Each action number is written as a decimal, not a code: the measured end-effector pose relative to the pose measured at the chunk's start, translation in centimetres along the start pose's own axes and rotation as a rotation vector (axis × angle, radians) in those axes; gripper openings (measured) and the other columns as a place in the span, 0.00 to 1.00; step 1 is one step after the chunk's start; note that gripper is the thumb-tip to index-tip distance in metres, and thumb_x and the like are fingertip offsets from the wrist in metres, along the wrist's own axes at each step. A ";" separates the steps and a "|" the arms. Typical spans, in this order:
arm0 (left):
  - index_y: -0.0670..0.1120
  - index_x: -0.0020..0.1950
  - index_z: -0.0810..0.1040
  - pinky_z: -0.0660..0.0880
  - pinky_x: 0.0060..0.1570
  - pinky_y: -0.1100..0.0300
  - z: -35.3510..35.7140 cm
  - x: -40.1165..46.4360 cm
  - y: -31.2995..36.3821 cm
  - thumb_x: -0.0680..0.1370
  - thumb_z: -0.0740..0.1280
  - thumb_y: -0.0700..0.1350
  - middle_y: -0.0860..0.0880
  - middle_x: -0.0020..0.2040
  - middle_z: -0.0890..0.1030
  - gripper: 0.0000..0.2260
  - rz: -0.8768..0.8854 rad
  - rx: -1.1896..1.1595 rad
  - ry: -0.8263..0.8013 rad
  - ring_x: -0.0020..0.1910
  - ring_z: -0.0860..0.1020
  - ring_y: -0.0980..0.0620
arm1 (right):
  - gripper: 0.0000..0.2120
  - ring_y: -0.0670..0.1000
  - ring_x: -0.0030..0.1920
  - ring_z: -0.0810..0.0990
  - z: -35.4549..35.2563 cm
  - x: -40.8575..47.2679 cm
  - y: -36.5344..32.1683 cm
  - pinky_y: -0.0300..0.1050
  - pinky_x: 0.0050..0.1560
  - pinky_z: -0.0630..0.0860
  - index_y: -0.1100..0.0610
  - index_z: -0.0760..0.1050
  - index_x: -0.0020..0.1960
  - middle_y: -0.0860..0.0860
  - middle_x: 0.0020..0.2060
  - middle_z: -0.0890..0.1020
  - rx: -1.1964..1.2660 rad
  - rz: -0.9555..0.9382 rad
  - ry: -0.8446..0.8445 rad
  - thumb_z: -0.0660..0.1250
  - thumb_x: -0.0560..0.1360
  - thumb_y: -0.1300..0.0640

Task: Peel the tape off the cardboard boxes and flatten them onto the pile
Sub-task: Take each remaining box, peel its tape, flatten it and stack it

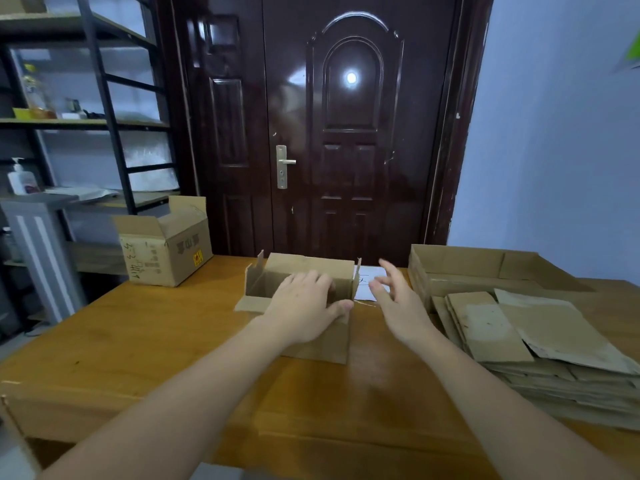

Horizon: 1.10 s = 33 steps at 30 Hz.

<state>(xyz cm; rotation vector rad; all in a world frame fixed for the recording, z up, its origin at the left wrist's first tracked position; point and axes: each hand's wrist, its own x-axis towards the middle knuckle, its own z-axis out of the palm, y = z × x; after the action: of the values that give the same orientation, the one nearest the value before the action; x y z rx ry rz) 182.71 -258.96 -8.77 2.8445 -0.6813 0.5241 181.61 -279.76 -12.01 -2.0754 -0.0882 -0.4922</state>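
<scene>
- Head view: a small open cardboard box (304, 299) sits on the wooden table (138, 341) at centre, its flaps standing up.
- The left hand (304, 306) lies over the box's near edge, fingers reaching over into the opening and thumb hooked round the near right corner; it grasps the box. The hand hides much of the box's near wall and inside.
- The right hand (398, 299) hovers just right of the box, fingers spread and released, holding nothing; motion blur softens the fingertips.
- A white sheet (372, 284) lies behind that hand, partly covered by it.
- The pile of flattened cardboard (540, 341) lies on the right; its right edge is cut off by the frame.
- A second open box (166, 251) with printed markings stands at the far left corner of the table.
- Whether any tape remains on either box cannot be made out.
</scene>
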 end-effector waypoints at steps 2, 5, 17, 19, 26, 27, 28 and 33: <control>0.51 0.65 0.75 0.73 0.62 0.53 -1.9 0.5 -0.8 0.81 0.59 0.67 0.51 0.60 0.78 0.23 0.019 0.021 -0.016 0.59 0.76 0.49 | 0.29 0.42 0.63 0.74 -0.5 -0.8 -1.7 0.41 0.59 0.70 0.38 0.55 0.80 0.41 0.71 0.68 -0.067 -0.170 -0.066 0.59 0.82 0.38; 0.51 0.72 0.73 0.64 0.73 0.48 -4.1 0.8 -3.5 0.81 0.58 0.68 0.49 0.70 0.76 0.28 0.025 0.184 -0.097 0.70 0.72 0.47 | 0.33 0.44 0.73 0.64 -0.5 -0.9 -2.5 0.49 0.66 0.71 0.35 0.54 0.80 0.38 0.77 0.56 -0.291 -0.260 -0.240 0.57 0.77 0.29; 0.51 0.84 0.49 0.67 0.72 0.50 -1.7 -2.6 -11.5 0.66 0.64 0.80 0.47 0.80 0.65 0.56 -0.415 -0.438 -0.432 0.75 0.68 0.44 | 0.55 0.51 0.79 0.60 1.1 -1.8 1.5 0.54 0.74 0.67 0.46 0.47 0.83 0.45 0.82 0.51 -0.149 0.081 -0.356 0.69 0.67 0.27; 0.50 0.84 0.51 0.71 0.68 0.53 -0.6 -2.8 -11.2 0.68 0.67 0.75 0.48 0.77 0.70 0.53 -0.423 -0.487 -0.359 0.71 0.72 0.45 | 0.59 0.52 0.78 0.62 1.8 -1.7 2.2 0.57 0.70 0.74 0.42 0.45 0.83 0.45 0.82 0.55 -0.133 0.119 -0.337 0.77 0.64 0.31; 0.48 0.82 0.56 0.77 0.63 0.53 1.2 -3.3 -10.6 0.66 0.68 0.75 0.48 0.72 0.74 0.53 -0.436 -0.565 -0.205 0.65 0.76 0.47 | 0.46 0.53 0.73 0.71 6.4 -2.5 2.2 0.53 0.69 0.74 0.47 0.52 0.80 0.48 0.75 0.69 0.074 0.176 -0.213 0.77 0.73 0.46; 0.49 0.82 0.56 0.76 0.63 0.54 1.1 -3.6 -10.5 0.68 0.66 0.75 0.49 0.72 0.74 0.51 -0.424 -0.600 -0.201 0.65 0.75 0.48 | 0.41 0.53 0.70 0.73 6.6 -2.5 2.0 0.51 0.67 0.76 0.48 0.55 0.78 0.49 0.73 0.71 0.102 0.188 -0.171 0.76 0.75 0.48; 0.50 0.83 0.55 0.75 0.63 0.55 1.1 -3.8 -10.8 0.70 0.64 0.74 0.49 0.74 0.72 0.48 -0.413 -0.651 -0.198 0.66 0.74 0.48 | 0.36 0.51 0.66 0.75 6.7 -2.5 1.7 0.47 0.62 0.78 0.49 0.57 0.77 0.49 0.72 0.72 0.114 0.193 -0.133 0.74 0.77 0.50; 0.51 0.81 0.63 0.69 0.70 0.48 2.6 -5.5 -12.9 0.85 0.52 0.62 0.46 0.77 0.70 0.27 -0.652 -1.089 0.078 0.68 0.75 0.46 | 0.31 0.42 0.50 0.75 5.2 -2.2 2.1 0.33 0.32 0.77 0.47 0.58 0.78 0.48 0.74 0.68 0.100 0.195 -0.089 0.69 0.80 0.55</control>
<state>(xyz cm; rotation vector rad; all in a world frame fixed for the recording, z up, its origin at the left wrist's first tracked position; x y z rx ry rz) 184.88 -246.02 -14.24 1.8145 0.0464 0.0788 181.76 -276.21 -16.91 -1.9826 0.0363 -0.2707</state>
